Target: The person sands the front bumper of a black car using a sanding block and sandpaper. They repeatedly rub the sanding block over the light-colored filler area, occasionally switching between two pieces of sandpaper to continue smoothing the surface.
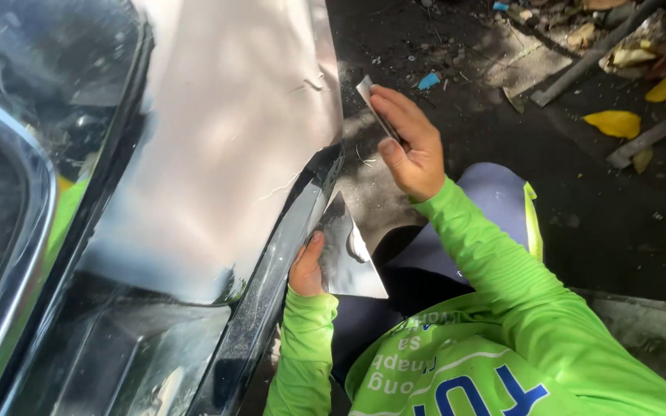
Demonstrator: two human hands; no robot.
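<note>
Metal spreader (373,108) angled up-left

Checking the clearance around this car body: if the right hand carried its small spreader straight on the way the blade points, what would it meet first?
Most likely the edge of the pale filler-coated panel. The right hand points its small spreader up and left, and the panel's edge lies just beyond the tip. Depth is unclear, so it could pass in front.

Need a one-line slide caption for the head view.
Left hand holds a metal plate beside filler-coated car panel; right hand grips a spreader.
</note>
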